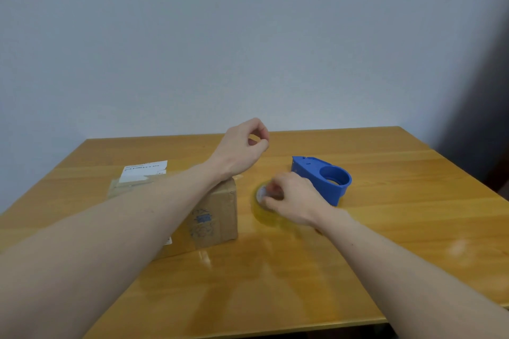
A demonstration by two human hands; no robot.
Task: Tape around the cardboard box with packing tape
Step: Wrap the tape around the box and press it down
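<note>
A small cardboard box (pixel 217 215) stands on the wooden table (pixel 275 283), left of centre, with a white label (pixel 144 172) on its top. My left forearm crosses over the box. My left hand (pixel 241 147) hovers above its far right corner, thumb and forefinger pinched together, and I see nothing between them. To the right of the box a roll of clear yellowish packing tape (pixel 260 213) lies flat on the table. My right hand (pixel 292 199) rests on the roll, fingers gripping its top edge and hiding most of it.
A blue plastic tape dispenser (pixel 327 177) with no roll in it lies just behind my right hand. A plain pale wall rises behind the table's far edge. The table's front edge (pixel 248 331) is close to me.
</note>
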